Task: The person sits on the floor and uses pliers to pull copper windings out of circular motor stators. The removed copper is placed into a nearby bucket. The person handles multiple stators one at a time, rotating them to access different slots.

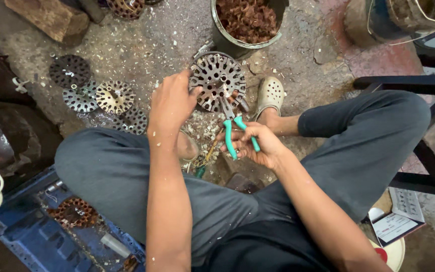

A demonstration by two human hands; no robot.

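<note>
Left of the slotted motor core, on the floor: four stripped cores, loose, flat. At the core's left rim: left hand, fingers curled, pinching the edge to hold it tilted above the floor. Below the core: right hand, fingers pressed around green-handled pliers, their tip in a slot. Risk: tip may slip from the slot toward the left hand if pulled hard. Behind the core: bucket of copper wire.
</note>
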